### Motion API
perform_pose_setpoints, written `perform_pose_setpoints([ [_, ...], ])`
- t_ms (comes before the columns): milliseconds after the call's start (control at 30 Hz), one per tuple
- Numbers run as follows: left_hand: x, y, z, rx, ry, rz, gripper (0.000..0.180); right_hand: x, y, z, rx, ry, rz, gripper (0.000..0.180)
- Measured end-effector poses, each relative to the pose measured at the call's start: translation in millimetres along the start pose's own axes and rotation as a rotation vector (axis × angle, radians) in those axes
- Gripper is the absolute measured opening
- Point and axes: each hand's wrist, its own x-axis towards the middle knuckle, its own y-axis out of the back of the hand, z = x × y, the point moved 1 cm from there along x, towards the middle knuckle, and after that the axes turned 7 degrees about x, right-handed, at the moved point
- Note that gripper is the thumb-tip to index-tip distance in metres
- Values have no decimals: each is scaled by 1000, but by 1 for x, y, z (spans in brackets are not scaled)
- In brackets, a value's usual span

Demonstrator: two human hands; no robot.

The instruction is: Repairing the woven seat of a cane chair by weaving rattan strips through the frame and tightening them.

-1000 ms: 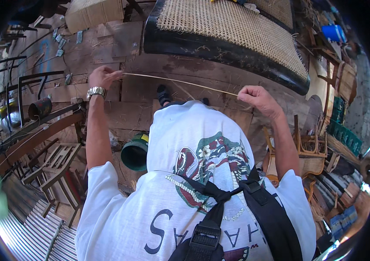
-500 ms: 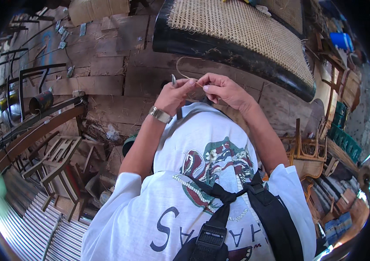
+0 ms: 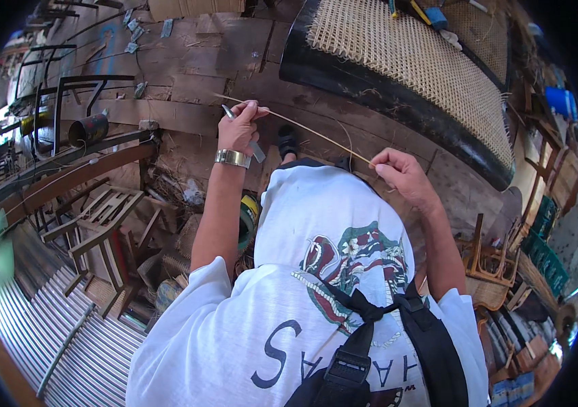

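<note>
Left hand (image 3: 238, 129) at eleven o'clock, fingers closed round a small knife (image 3: 253, 146) and the cane strip (image 3: 316, 132); right hand (image 3: 401, 173) at two pinches the far end. Too much tension, I'd judge, and the strip snaps or the blade slips.

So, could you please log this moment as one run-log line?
left hand: grips small knife and cane strand | right hand: pinches strand, stretched between hands | woven cane panel ahead

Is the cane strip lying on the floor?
No, the strip is stretched in the air between the left hand and the right hand.
</note>
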Motion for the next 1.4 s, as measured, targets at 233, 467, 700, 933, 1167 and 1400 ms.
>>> perform_pose_setpoints([
  [233, 1, -1, 8, -35, -59, -44, 13, -5, 15, 12, -26, 49, 44, 13],
  [467, 1, -3, 18, -69, -68, -92, 16, -6, 23, 23, 50, -23, -15, 16],
  [700, 16, 24, 29, -41, -86, -20, 14, -24, 47, 40, -223, -28, 71, 14],
  [933, 35, 42, 34, -10, -78, -37, 13, -37, 63, 51, -238, -47, 114, 18],
  [1167, 36, 63, -9, 54, 117, 251, 42, 19, 6, 26, -88, -2, 98, 19],
  [1400, -53, -40, -23, 323, 99, -443, 42, 71, -55, 0, 80, 70, 25, 16],
])
